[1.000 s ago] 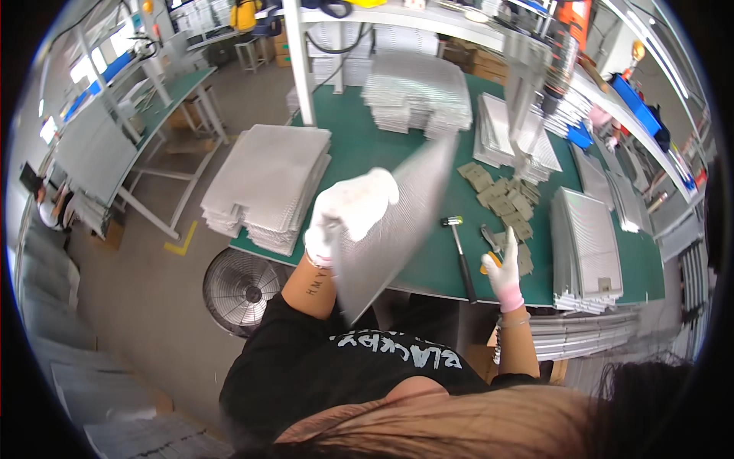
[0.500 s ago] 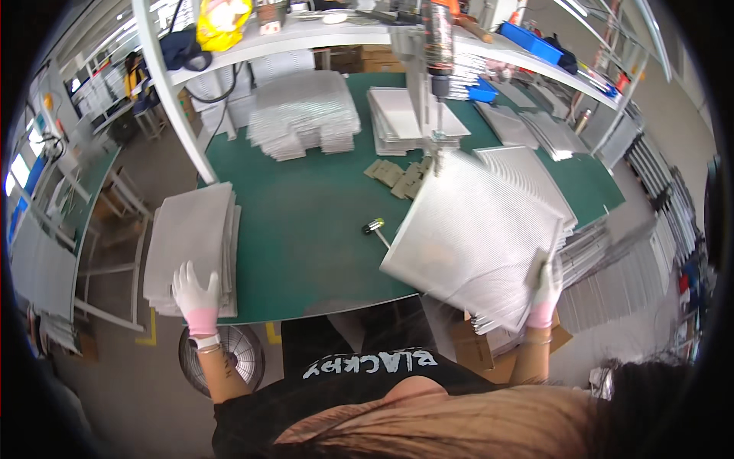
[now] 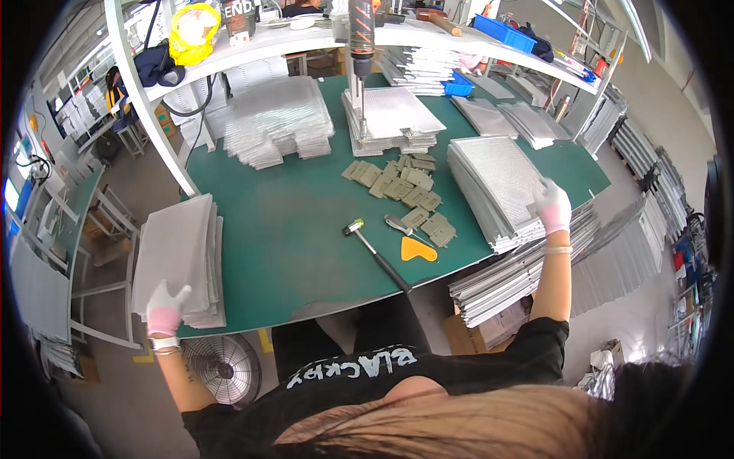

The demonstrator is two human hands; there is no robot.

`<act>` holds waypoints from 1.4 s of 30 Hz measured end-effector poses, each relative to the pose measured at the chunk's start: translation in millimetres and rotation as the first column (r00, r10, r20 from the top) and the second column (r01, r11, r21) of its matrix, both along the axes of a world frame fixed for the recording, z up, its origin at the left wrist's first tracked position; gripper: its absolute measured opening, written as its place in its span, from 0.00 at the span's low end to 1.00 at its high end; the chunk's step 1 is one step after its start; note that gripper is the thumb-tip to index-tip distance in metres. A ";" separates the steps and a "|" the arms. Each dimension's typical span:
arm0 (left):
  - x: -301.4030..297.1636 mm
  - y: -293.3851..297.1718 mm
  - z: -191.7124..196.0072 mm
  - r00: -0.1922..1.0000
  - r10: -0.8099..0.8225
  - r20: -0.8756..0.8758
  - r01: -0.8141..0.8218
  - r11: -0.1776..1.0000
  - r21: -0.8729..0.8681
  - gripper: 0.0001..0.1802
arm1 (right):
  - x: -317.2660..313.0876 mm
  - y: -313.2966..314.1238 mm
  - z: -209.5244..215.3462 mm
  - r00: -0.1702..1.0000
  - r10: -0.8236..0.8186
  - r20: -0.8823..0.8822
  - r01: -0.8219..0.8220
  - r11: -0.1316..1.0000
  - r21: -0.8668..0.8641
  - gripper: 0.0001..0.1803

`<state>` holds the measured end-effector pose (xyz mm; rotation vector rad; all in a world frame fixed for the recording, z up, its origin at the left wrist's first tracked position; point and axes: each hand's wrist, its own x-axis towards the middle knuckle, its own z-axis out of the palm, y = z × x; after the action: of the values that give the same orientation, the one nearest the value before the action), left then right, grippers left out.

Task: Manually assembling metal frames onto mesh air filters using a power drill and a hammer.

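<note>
My left hand (image 3: 164, 310), in a white glove with a pink cuff, is at the near edge of the left stack of grey mesh panels (image 3: 176, 245). Its thumb stands apart from the fingers and nothing shows in it. On the other side, my right hand (image 3: 553, 208), gloved alike, rests at the right edge of a stack of perforated metal panels (image 3: 497, 176). Thumb and fingers are spread against the top panel. Between the stacks lie a small mallet (image 3: 375, 252) with a black handle, a yellow scraper (image 3: 418, 249) and several olive-grey flat pieces (image 3: 397, 186).
A power screwdriver (image 3: 362, 38) hangs over the green table (image 3: 283, 222). More panel stacks (image 3: 279, 115) stand at the back, below a white shelf (image 3: 298, 38) with a blue bin (image 3: 505, 32). Below the table are a floor fan (image 3: 225, 371) and stacked metal panels (image 3: 497, 291).
The tilted panel my right hand held over the table has left the middle, uncovering the mallet, scraper and flat pieces. The right stack's top lies flat; my left hand slid to its stack's near edge.
</note>
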<state>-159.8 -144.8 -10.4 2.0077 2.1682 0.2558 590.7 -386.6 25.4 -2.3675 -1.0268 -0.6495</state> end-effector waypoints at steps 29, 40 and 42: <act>184.4 -110.4 -122.1 0.579 -0.767 0.277 0.699 0.642 0.315 0.25 | -433.1 167.3 26.2 -0.441 0.897 -0.001 -0.835 -0.411 -0.365 0.04; 166.2 -15.1 -155.0 0.741 -0.667 -0.078 0.671 0.734 0.107 0.48 | -272.2 463.1 10.6 0.914 0.383 -0.134 -0.400 0.907 -0.132 0.31; 166.6 -13.1 -156.5 0.740 -0.669 -0.075 0.673 0.733 0.105 0.47 | -272.6 481.3 11.1 0.913 0.277 -0.301 -0.367 0.880 -0.303 0.35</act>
<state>6.9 -157.9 -166.9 2.7169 1.3051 0.2518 318.1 94.7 36.5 -2.4002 -1.4783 -0.0366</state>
